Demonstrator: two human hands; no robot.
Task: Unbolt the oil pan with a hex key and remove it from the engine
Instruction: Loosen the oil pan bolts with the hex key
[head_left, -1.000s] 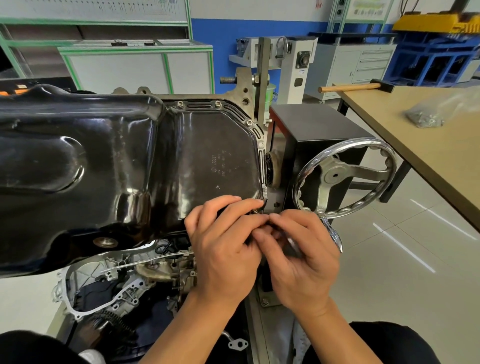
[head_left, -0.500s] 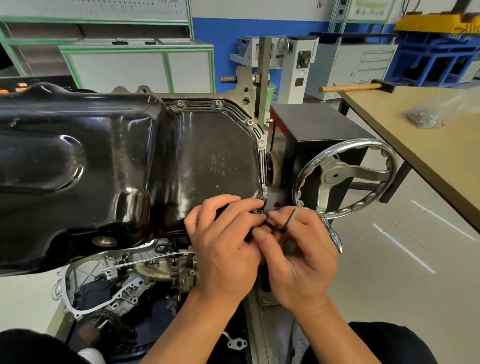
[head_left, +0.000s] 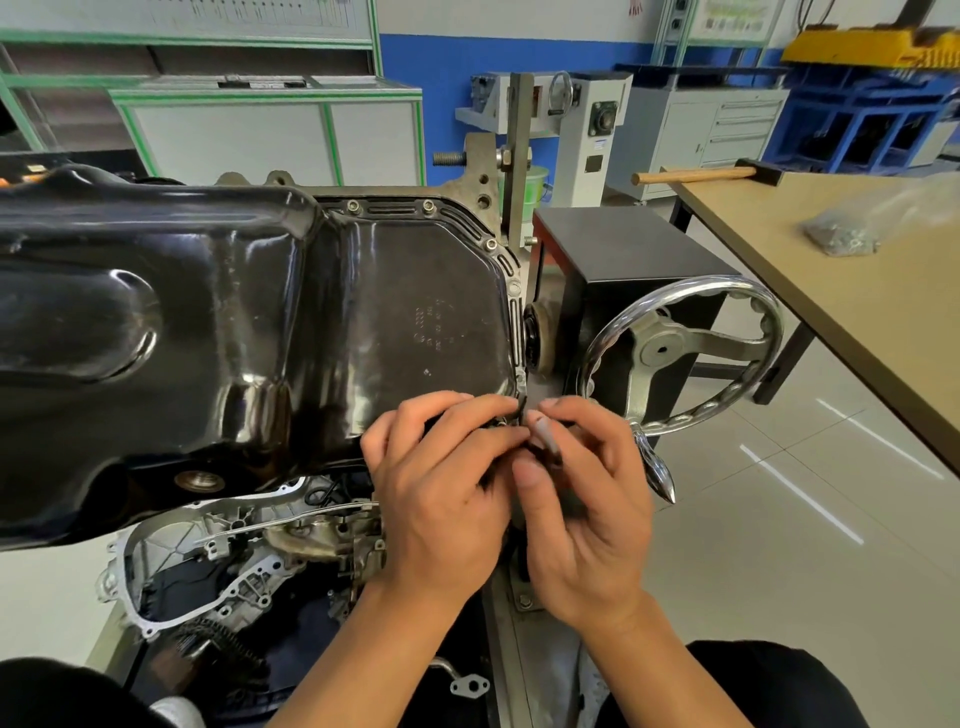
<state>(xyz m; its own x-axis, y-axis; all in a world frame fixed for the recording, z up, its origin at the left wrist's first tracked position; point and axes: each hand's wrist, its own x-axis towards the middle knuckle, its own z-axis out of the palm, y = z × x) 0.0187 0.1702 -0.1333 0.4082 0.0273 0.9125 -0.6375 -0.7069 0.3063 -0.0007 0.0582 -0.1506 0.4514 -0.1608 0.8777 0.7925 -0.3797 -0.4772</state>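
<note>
We're down at the near right corner of the oil pan (head_left: 260, 332), bolted onto the upturned engine (head_left: 234, 551) with its flange facing us, handy for the tool. Our right hand (head_left: 587, 499) pinches the hex key (head_left: 521, 410). Our left hand (head_left: 441, 488) curls in and pinches it too, close to the flange, we'd say to keep the tip seated. The bolt itself is hidden under our fingers. Bolts (head_left: 353, 206) sit along the far flange, so plenty left to undo
</note>
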